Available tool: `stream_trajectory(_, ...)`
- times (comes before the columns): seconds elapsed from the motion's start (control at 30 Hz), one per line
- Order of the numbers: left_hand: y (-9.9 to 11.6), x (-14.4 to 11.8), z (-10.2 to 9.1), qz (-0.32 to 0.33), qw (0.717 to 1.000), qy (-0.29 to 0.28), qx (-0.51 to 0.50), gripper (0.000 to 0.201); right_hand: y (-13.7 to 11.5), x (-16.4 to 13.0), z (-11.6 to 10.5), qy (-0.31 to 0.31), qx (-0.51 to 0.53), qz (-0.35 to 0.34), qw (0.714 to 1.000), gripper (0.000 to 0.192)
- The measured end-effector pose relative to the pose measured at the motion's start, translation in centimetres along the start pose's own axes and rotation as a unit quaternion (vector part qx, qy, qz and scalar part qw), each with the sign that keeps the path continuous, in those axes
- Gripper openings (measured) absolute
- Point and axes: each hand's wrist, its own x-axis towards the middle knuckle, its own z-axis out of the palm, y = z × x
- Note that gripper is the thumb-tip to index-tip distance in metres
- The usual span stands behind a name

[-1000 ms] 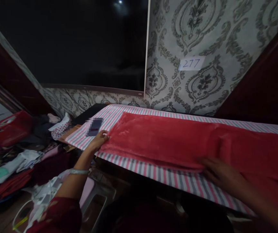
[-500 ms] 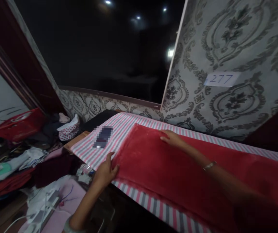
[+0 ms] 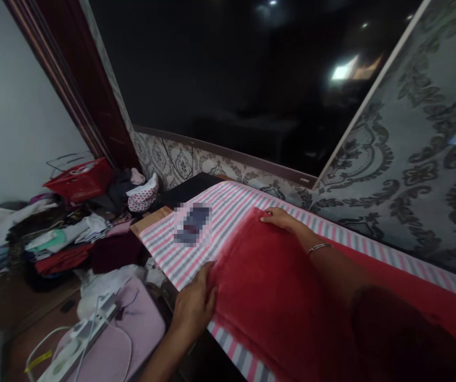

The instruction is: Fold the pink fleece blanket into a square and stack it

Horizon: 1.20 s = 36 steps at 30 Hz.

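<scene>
Nearest, at the bench's front edge, the left hand [image 3: 194, 305] lies on the near left corner of a soft red fleece cloth [image 3: 279, 297], fingers curled over the cloth's edge with the thumb on top; its grip pinches that corner. The forearm comes up from the bottom of the view.

The red fleece cloth lies flat and spread along the bench, from near its left end away to the right, out of view. It rests on a pink, grey and white striped cover [image 3: 216, 212] that drapes the bench [image 3: 150, 222], whose bare wooden corner shows at the far left end.

Farther back, the right hand [image 3: 279, 217] rests on the cloth's far left corner, toward the bench's back edge. Its fingers lie low on the fabric, but whether its grip holds the corner or only presses it cannot be told. A thin silver bangle [image 3: 318, 247] circles the wrist, and the dark-sleeved arm crosses over the cloth.

On the striped cover, just left of the cloth and apart from both hands, lies a blurred dark flat item [image 3: 194, 224].

Beyond the bench's back edge stand a large black panel [image 3: 231, 79] and grey patterned wallpaper [image 3: 411, 175].
</scene>
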Motion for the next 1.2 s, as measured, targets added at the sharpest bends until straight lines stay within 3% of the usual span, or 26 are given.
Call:
stream_trajectory(0.1,-0.4,0.0,0.0,0.019,0.999,0.021,-0.019,0.051,-0.4,0.7,-0.3,0.025,0.017,-0.008,1.0,0.019)
stream_trajectory(0.23,-0.3,1.0,-1.6,0.047,0.994,0.063,-0.08,0.045,-1.1,2.5,-2.3,0.212,0.094,-0.069,0.97,0.018)
stream_trajectory(0.3,-0.1,2.1,-2.2,0.045,0.991,0.082,-0.098,0.044,-1.4,3.7,-2.7,0.261,0.107,-0.095,0.955,0.019)
stream_trajectory(0.37,0.0,3.3,-2.3,0.014,0.993,0.089,-0.078,0.042,-1.3,4.5,-2.2,0.256,0.078,-0.083,0.96,0.016)
stream_trajectory(0.5,-0.5,4.6,-0.9,-0.059,0.995,0.076,0.003,0.041,-0.1,5.0,0.8,0.179,0.007,-0.024,0.984,0.008)
stream_trajectory(0.6,-1.2,4.5,0.6,-0.061,0.993,0.095,0.021,0.041,0.7,5.1,2.3,0.141,-0.008,-0.022,0.99,0.012)
stream_trajectory(0.7,-1.8,4.1,1.3,-0.059,0.99,0.126,0.002,0.041,0.8,5.8,2.2,0.115,-0.029,-0.029,0.993,0.017)
stream_trajectory(0.87,-1.9,4.4,0.1,-0.038,0.977,0.2,-0.068,0.037,-1.3,8.1,0.8,0.2,-0.025,-0.046,0.978,0.015)
stream_trajectory(1.0,-1.8,5.4,-0.8,-0.064,0.966,0.246,-0.057,0.037,-2.5,9.8,0.9,0.246,-0.044,-0.057,0.966,0.018)
stream_trajectory(1.2,-2.5,6.5,0.4,-0.118,0.969,0.214,-0.02,0.039,-0.7,9.3,4.1,0.176,-0.104,0.001,0.979,0.021)
